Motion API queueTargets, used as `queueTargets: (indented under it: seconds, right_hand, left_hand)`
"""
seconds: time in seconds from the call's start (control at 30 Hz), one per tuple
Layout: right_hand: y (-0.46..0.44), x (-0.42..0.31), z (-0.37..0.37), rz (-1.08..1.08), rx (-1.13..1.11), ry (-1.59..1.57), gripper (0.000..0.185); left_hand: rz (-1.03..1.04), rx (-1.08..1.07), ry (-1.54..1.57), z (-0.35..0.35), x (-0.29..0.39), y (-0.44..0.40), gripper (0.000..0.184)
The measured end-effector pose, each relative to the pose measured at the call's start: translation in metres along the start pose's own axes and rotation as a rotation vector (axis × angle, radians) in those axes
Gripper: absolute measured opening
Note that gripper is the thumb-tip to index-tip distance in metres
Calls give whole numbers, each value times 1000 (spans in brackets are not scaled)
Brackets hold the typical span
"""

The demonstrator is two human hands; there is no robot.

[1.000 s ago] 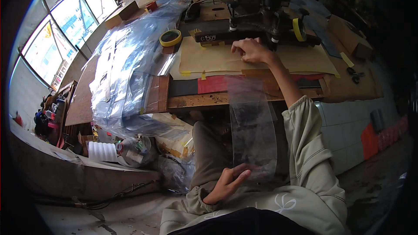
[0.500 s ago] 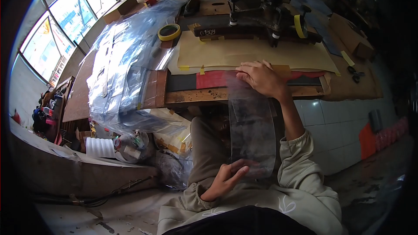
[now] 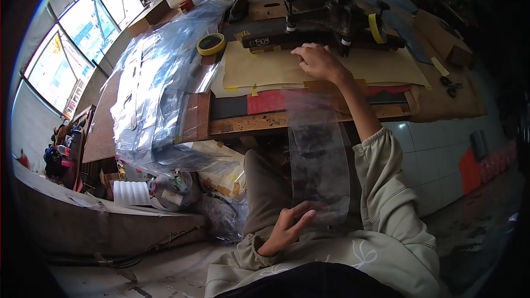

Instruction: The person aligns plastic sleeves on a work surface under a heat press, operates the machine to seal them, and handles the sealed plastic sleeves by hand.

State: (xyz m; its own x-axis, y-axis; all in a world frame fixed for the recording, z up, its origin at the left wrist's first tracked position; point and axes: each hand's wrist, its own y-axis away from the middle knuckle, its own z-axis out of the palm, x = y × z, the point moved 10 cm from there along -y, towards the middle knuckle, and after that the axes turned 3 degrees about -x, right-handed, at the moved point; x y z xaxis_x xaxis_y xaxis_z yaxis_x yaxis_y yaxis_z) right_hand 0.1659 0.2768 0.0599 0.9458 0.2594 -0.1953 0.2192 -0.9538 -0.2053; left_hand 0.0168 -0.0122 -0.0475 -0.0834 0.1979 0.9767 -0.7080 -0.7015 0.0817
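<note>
A long clear plastic sheet (image 3: 319, 154) hangs from the table's front edge down over my lap. Its lower end lies at my left hand (image 3: 291, 227), the fingers behind the plastic and the thumb in front, closed on it. My right hand (image 3: 317, 62) is over the tan paper (image 3: 265, 70), close to the dark press bar (image 3: 265, 41), with its fingers curled; whether anything is in them is too small to tell. Red material (image 3: 266, 101) shows under the paper's front edge.
Layered clear plastic sheets (image 3: 149, 83) cover the table's left side. A yellow tape roll (image 3: 211, 44) lies beside the paper, and another (image 3: 377, 28) hangs at the press. Scissors (image 3: 451, 86) and a cardboard box (image 3: 441, 38) are at the right.
My right hand has moved from the table's front edge forward over the tan paper, near the press bar, where it also was one second ago. My left hand stays at the sheet's lower end.
</note>
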Motion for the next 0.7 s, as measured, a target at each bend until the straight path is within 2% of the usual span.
queueTargets:
  seconds: [0.1, 0.2, 0.3, 0.4, 0.57, 0.7]
  right_hand:
    - [22, -13, -1, -39, -98, -102, 33]
    - [52, -29, 11, -9, -232, -91, 42]
    - [70, -43, 13, -17, -154, 11, 66]
    - [85, -48, 20, -17, 38, 80, 78]
    - [91, -50, 32, 62, 115, 54, 82]
    - [83, -43, 31, 47, 83, 21, 81]
  left_hand:
    - [-32, -13, -8, 1, -3, 0, 32]
    - [-111, -41, -4, 2, -8, 0, 32]
    - [-99, -28, -10, 1, -14, 0, 32]
    - [-85, -25, -1, 1, -12, 0, 32]
    - [-116, -42, -59, 1, -20, -2, 32]
    - [-15, -57, 0, -1, -2, -14, 31]
